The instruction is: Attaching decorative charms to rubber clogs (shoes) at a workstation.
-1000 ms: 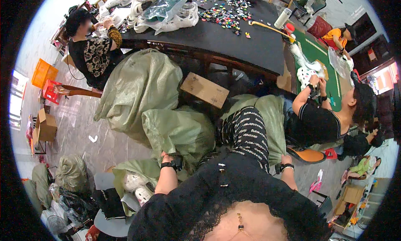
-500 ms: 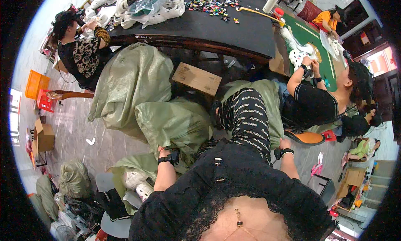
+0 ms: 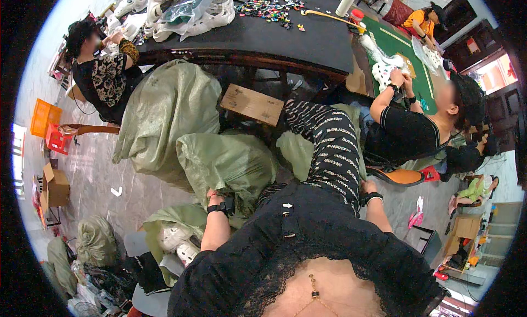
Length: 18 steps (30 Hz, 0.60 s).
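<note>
My left hand (image 3: 216, 198) grips the gathered edge of a green woven sack (image 3: 225, 160), which bulges with its contents beside my left leg. A dark strap with a small device sits on that wrist. My right hand (image 3: 370, 188) hangs low beside my right thigh, partly hidden by the patterned trousers (image 3: 332, 158); whether its fingers hold anything does not show. Another piece of green sacking (image 3: 296, 152) lies under and around my raised right leg. A bigger, paler full sack (image 3: 170, 114) stands just beyond the one in my left hand.
Ahead, a black table (image 3: 263, 37) bears white clogs (image 3: 214, 15) and scattered colourful charms (image 3: 269, 8). A cardboard box (image 3: 251, 104) lies below it. Co-workers sit left and right. An open sack of white clogs (image 3: 178, 240) and a grey chair (image 3: 148, 300) stand near my left arm.
My right leg has shifted, and more green sacking shows beneath its bend. The view has turned slightly. My left hand keeps its grip on the sack; my right hand stays beside the thigh.
</note>
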Available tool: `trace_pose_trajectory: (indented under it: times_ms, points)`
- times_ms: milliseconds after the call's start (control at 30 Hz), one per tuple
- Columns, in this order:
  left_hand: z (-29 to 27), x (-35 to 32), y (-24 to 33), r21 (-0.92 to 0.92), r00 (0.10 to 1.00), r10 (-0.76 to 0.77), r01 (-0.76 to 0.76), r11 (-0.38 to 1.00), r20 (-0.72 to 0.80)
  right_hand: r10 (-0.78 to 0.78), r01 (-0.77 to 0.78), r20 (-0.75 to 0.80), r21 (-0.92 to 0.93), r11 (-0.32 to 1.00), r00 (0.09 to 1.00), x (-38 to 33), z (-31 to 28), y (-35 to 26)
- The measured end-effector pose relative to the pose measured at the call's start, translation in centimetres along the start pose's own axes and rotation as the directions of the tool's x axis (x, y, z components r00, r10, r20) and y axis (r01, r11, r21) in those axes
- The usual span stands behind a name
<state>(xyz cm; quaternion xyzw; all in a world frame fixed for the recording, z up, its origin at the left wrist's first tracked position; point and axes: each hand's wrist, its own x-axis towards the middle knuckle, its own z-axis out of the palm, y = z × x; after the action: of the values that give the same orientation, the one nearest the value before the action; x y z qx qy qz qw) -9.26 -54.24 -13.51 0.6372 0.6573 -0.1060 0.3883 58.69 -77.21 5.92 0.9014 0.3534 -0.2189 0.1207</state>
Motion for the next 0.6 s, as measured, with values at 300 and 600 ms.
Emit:
trace_pose_trajectory:
  times_ms: [300, 600]
  points:
    - [-4.3, -0.4, -1.4, 0.108, 0.930, 0.364, -0.367, 0.924, 0.049, -0.184, 0.128, 0.351, 0.177, 0.976, 0.918, 0.5, -5.0, -3.3]
    - [-1.2, -3.0, 2.6, 0.070, 0.910, 0.310, -0.303, 0.950, -0.275, -0.635, 0.624, -0.020, -0.161, 0.765, 0.773, 7.8, -20.4, -21.1]
